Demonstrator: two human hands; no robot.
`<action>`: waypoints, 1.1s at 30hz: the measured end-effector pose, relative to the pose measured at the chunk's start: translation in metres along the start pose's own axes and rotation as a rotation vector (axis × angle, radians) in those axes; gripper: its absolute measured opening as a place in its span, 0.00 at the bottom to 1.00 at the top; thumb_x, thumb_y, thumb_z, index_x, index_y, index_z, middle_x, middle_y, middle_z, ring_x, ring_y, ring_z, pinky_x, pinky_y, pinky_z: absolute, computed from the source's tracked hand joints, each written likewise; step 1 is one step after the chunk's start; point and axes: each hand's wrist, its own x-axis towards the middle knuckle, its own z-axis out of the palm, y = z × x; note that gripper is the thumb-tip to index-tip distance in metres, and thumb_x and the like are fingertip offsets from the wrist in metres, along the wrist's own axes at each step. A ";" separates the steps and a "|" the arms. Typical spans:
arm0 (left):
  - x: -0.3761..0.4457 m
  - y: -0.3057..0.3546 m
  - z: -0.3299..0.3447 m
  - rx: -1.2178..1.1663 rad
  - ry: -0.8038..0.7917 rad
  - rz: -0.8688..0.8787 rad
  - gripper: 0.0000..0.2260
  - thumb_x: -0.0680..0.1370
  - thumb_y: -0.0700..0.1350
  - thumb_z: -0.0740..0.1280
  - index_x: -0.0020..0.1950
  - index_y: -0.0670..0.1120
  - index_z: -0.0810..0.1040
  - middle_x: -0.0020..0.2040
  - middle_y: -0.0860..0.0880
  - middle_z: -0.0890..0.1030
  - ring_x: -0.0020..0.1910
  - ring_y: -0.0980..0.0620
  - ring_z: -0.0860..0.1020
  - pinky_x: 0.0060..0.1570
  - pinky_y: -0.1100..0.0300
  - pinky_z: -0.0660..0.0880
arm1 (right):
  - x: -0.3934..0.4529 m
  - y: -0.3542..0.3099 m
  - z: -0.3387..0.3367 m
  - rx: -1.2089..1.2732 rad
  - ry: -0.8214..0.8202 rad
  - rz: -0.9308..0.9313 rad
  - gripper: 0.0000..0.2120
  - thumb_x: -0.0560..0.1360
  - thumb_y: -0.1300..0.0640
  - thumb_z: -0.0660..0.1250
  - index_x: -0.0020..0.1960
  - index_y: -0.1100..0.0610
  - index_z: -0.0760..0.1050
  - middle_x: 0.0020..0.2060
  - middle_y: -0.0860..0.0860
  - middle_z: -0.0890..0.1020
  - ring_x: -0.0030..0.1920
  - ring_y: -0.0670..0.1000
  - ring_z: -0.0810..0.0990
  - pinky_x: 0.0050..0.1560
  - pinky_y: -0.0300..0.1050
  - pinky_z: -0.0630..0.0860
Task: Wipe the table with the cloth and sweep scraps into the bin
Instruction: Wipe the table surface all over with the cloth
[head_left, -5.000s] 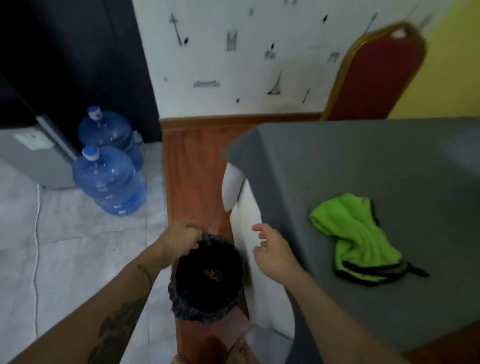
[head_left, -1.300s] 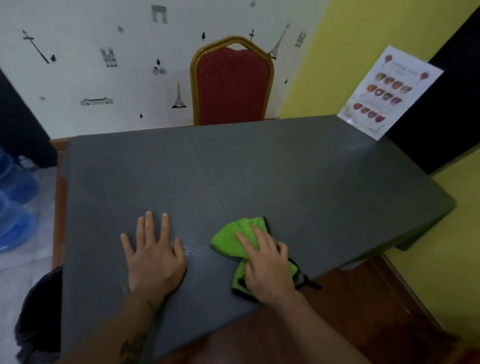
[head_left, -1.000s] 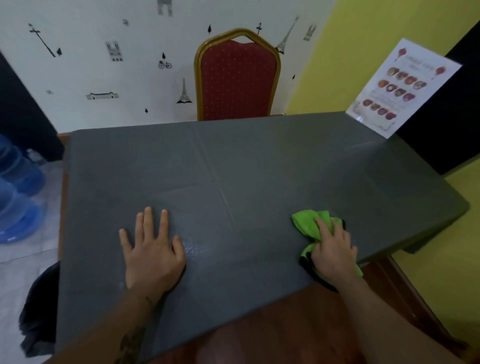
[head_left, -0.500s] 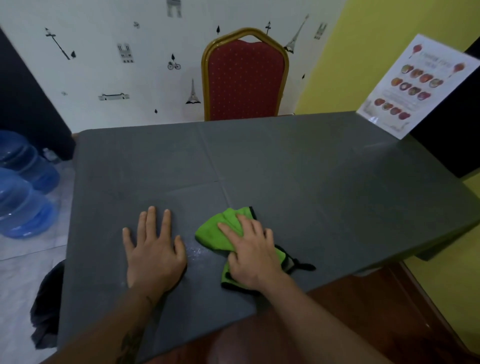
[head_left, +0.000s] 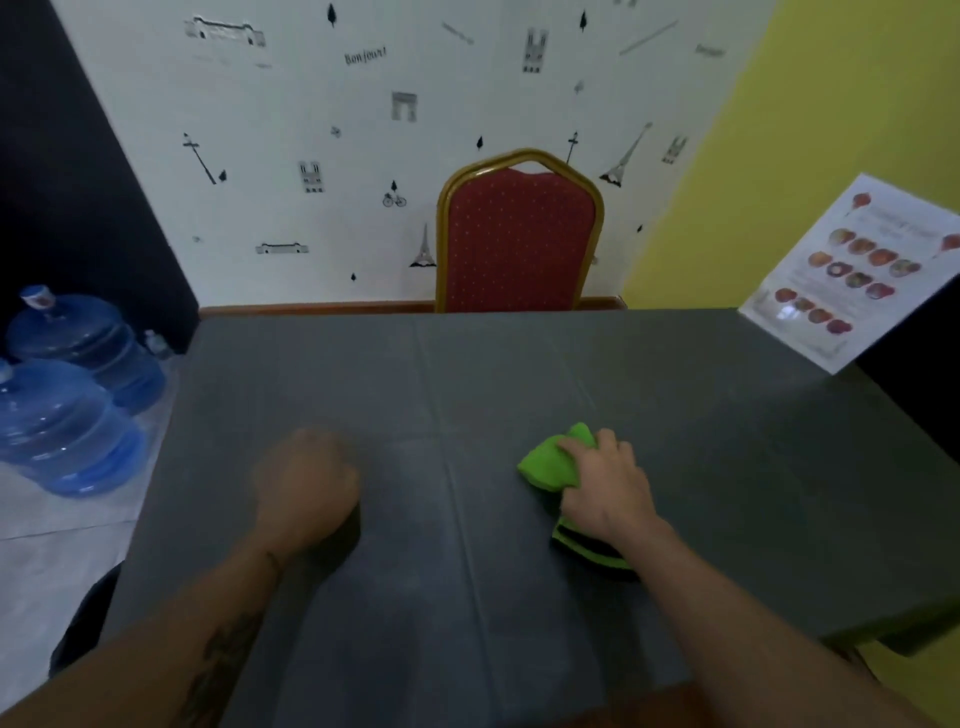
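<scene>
A grey-covered table (head_left: 519, 374) bears a crumpled green cloth (head_left: 548, 465) right of its centre crease, with a laminated menu card (head_left: 852, 275) at its far right corner.

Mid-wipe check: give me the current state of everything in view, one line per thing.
green cloth: bunched on the table, pressed under the right hand
right hand: palm down on the cloth
left hand: blurred, on the table, fingers curled, holding nothing visible
table: grey cover, no scraps visible
red chair: upright behind the far edge
menu card: propped at the far right corner
water jugs: capped, on the floor
</scene>
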 end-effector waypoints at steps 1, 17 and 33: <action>0.010 0.009 0.001 -0.030 0.007 -0.008 0.13 0.76 0.51 0.62 0.57 0.50 0.77 0.51 0.49 0.71 0.57 0.46 0.72 0.61 0.46 0.64 | 0.014 -0.011 -0.002 0.036 0.031 -0.078 0.31 0.65 0.54 0.64 0.69 0.45 0.68 0.59 0.55 0.68 0.60 0.61 0.69 0.58 0.55 0.74; 0.079 0.054 0.062 0.078 0.305 -0.329 0.29 0.77 0.54 0.51 0.78 0.49 0.62 0.80 0.46 0.58 0.79 0.47 0.53 0.75 0.41 0.46 | 0.138 -0.059 0.034 -0.045 -0.107 -0.761 0.35 0.71 0.53 0.59 0.76 0.40 0.56 0.79 0.53 0.50 0.74 0.60 0.53 0.69 0.65 0.54; 0.078 0.060 0.062 0.136 0.315 -0.363 0.29 0.77 0.55 0.51 0.78 0.49 0.63 0.79 0.47 0.60 0.79 0.49 0.55 0.76 0.41 0.49 | 0.267 -0.014 -0.021 0.115 -0.022 -0.126 0.29 0.68 0.56 0.64 0.70 0.49 0.70 0.65 0.58 0.68 0.62 0.65 0.68 0.62 0.57 0.69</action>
